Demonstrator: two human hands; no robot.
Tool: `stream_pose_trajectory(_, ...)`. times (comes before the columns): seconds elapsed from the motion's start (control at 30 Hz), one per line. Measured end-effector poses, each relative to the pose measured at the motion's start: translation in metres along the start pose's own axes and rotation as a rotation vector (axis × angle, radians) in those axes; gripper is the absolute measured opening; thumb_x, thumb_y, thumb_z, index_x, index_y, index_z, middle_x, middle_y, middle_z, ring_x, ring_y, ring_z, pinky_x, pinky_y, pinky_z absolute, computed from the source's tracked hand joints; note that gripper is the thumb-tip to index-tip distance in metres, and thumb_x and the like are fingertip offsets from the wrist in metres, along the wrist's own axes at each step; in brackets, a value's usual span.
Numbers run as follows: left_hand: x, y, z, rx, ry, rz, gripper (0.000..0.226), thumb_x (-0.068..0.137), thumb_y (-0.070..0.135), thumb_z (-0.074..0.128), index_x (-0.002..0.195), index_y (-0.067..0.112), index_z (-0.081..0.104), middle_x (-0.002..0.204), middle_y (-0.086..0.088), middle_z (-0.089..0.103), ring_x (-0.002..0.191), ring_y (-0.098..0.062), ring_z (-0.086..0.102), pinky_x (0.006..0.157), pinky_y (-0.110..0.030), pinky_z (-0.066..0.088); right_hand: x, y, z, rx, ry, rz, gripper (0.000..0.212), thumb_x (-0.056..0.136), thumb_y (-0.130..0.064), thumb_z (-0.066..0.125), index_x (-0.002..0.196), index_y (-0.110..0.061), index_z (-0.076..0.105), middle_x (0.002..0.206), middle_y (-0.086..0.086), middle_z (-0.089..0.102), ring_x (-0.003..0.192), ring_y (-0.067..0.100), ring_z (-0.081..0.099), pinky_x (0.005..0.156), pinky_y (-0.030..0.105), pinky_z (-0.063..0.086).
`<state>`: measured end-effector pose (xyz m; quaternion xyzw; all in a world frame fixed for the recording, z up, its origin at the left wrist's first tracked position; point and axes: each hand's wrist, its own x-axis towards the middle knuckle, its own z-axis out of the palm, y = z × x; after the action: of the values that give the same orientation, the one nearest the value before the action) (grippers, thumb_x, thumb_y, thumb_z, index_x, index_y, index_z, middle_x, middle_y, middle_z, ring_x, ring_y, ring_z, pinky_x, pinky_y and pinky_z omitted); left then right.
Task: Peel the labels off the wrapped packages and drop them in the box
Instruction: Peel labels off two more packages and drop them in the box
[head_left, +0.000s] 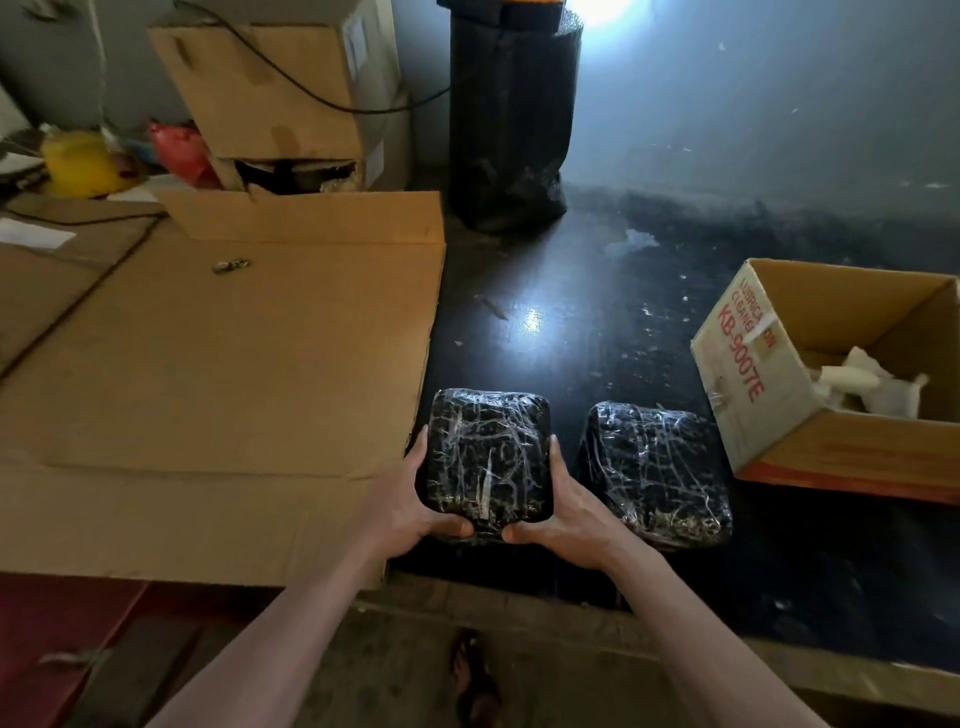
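Two black packages wrapped in shiny clear film sit near the front edge of a dark table. My left hand (415, 506) and my right hand (563, 512) grip the left package (488, 457) by its two sides, thumbs under its near edge. The right package (657, 470) lies untouched beside it. No label shows on the top of either package. An open cardboard box (769, 421) with red lettering stands at the right, with crumpled white paper pieces (865, 387) inside.
A large flattened cardboard sheet (218, 374) covers the table's left half. Stacked cardboard boxes (270, 98) and a black wrapped roll (511, 119) stand at the back. A yellow container (83, 161) and a red bag (176, 148) sit far left. My sandalled foot (475, 675) shows on the floor below.
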<state>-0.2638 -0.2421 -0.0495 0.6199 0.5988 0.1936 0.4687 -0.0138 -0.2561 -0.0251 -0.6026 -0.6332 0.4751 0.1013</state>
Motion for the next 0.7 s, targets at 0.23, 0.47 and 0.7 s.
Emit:
stream_pose_trajectory(0.23, 0.002, -0.009, 0.006, -0.023, -0.041, -0.035, 0.159, 0.041, 0.060, 0.099, 0.162, 0.042, -0.002, 0.156, 0.011, 0.041, 0.140, -0.014, 0.043, 0.115, -0.039, 0.039, 0.001, 0.008, 0.011, 0.007, 0.010, 0.081, 0.149, 0.063, -0.059, 0.086, 0.149, -0.033, -0.034, 0.156, -0.003, 0.041, 0.138, 0.018, 0.042, 0.116, 0.039, 0.034)
stream_pose_trajectory(0.47, 0.002, -0.009, 0.007, -0.004, -0.041, -0.049, 0.155, 0.046, 0.051, 0.100, 0.161, 0.044, -0.005, 0.154, 0.011, 0.044, 0.136, -0.014, 0.047, 0.110, -0.034, 0.043, 0.001, 0.012, 0.010, 0.009, 0.010, 0.127, 0.150, 0.061, -0.059, 0.088, 0.152, -0.032, -0.028, 0.156, -0.002, 0.042, 0.138, 0.018, 0.043, 0.114, 0.036, 0.037)
stream_pose_trajectory(0.7, -0.008, -0.009, 0.007, 0.033, 0.021, -0.051, 0.154, 0.047, 0.060, 0.097, 0.161, 0.043, -0.005, 0.165, 0.009, 0.028, 0.148, -0.020, 0.036, 0.116, -0.040, 0.037, -0.023, 0.000, 0.003, -0.170, 0.056, 0.125, 0.138, 0.064, -0.074, 0.076, 0.160, -0.022, -0.008, 0.157, 0.003, 0.038, 0.143, 0.021, 0.036, 0.112, 0.036, 0.035)
